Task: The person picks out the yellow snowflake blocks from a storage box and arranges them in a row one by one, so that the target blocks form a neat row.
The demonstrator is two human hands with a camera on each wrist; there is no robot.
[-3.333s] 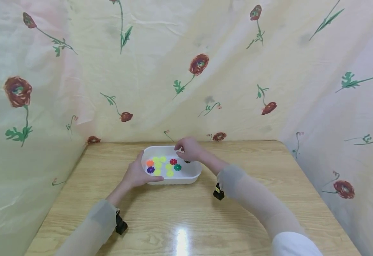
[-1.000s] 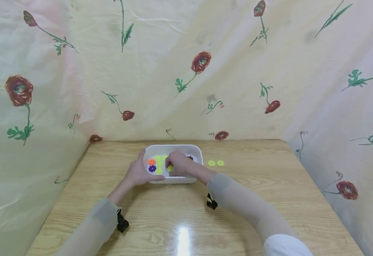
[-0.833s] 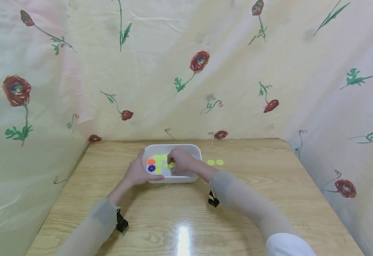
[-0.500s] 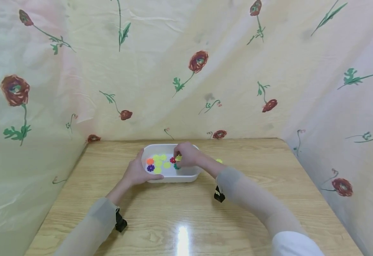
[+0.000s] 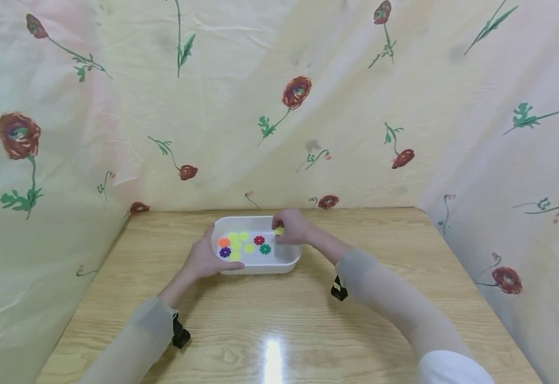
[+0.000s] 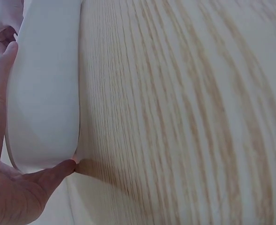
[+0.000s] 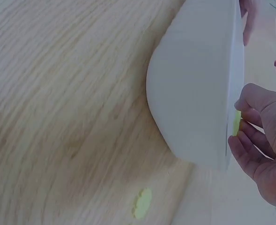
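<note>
A white oblong plastic tub [image 5: 260, 269] stands on the table, gripped at its left end by my left hand [image 5: 202, 260], thumb along the front rim and fingers round the side. My right hand [image 5: 293, 228] is over the tub's right end and pinches a yellow flower-shaped plastic piece [image 5: 279, 231] between thumb and fingers; the right wrist view shows this piece [image 7: 236, 123] edge-on at the rim. Inside the tub lie several yellow pieces [image 5: 235, 246], an orange piece [image 5: 224, 242], a purple piece [image 5: 225, 252], a red piece [image 5: 259, 240] and a green piece [image 5: 265, 249].
In the right wrist view a yellow flower piece [image 7: 142, 203] lies on the wooden table [image 5: 241, 320] beside the tub. The right forearm covers that spot in the head view. Flower-printed cloth [image 5: 231, 117] hangs behind and at both sides.
My right hand has picked a yellow flower piece from the tub's middle and moved it right and back, uncovering the red and green pieces. The left hand keeps its grip on the tub.
</note>
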